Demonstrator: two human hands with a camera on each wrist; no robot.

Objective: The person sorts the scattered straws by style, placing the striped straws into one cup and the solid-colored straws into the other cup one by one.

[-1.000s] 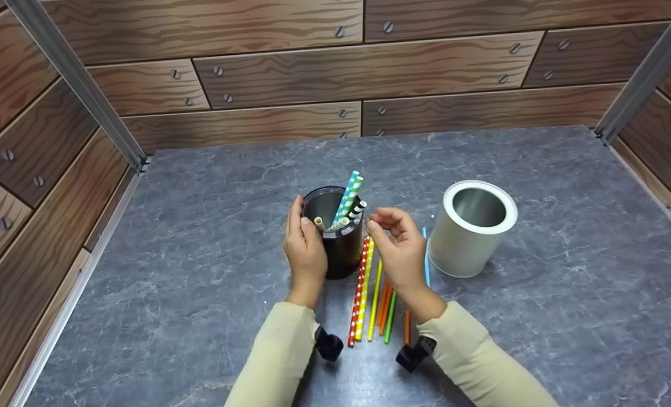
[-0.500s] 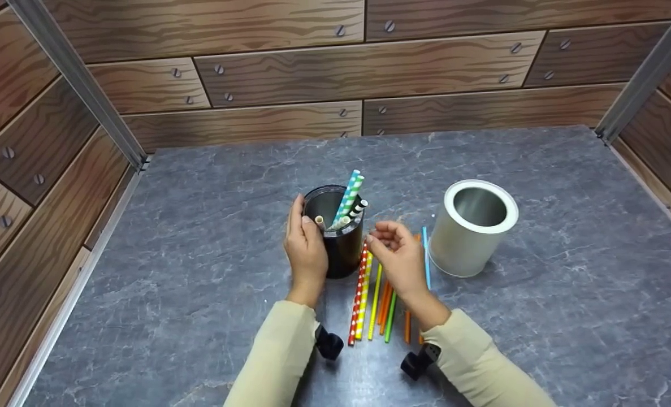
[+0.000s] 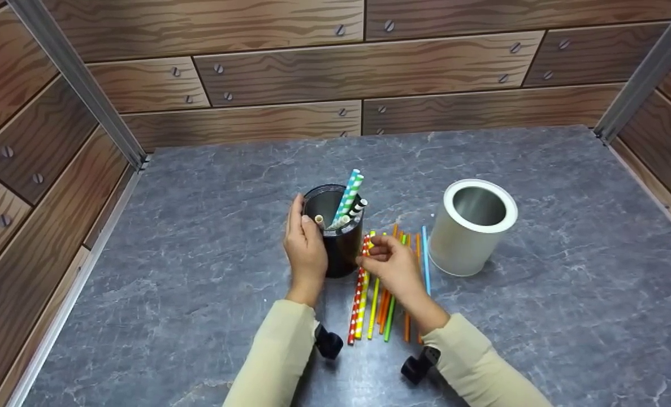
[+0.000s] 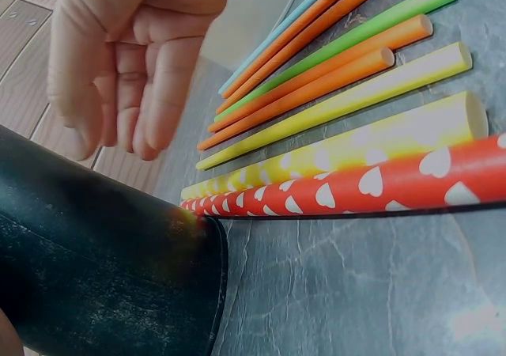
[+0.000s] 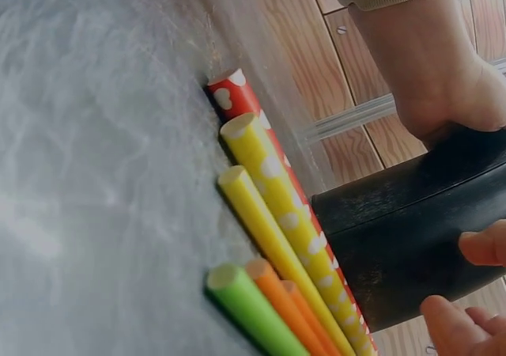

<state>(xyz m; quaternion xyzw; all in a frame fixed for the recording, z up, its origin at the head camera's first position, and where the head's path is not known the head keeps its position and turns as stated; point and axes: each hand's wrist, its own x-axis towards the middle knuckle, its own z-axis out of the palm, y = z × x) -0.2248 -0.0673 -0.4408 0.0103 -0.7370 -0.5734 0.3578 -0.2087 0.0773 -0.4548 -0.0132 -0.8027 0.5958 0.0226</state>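
Note:
My left hand (image 3: 306,249) holds a black cylindrical cup (image 3: 342,251) by its left side, thumb at the near rim and fingers along the far side. Inside the cup stand a blue straw, a green-and-white striped straw (image 3: 351,198) and a black-and-white straw (image 3: 360,207), with paler straw ends lower at the rim. My right hand (image 3: 394,265) hovers over a row of straws right of the cup, thumb and fingers apart and holding nothing. Closest to the cup lie a red straw with white hearts (image 4: 324,194) and a yellow white-patterned straw (image 4: 395,134).
Further right in the row are a thin yellow straw (image 5: 273,237), a green straw (image 5: 253,308), several orange straws (image 4: 316,87) and a blue straw (image 3: 425,254). A white metal can (image 3: 465,249) stands behind them on the grey marbled table (image 3: 199,226). Wood-patterned walls (image 3: 290,73) enclose it.
My right hand has come down from beside the cup's rim to low over the straws, its thumb and fingers spreading apart. The left hand and cup have stayed in place.

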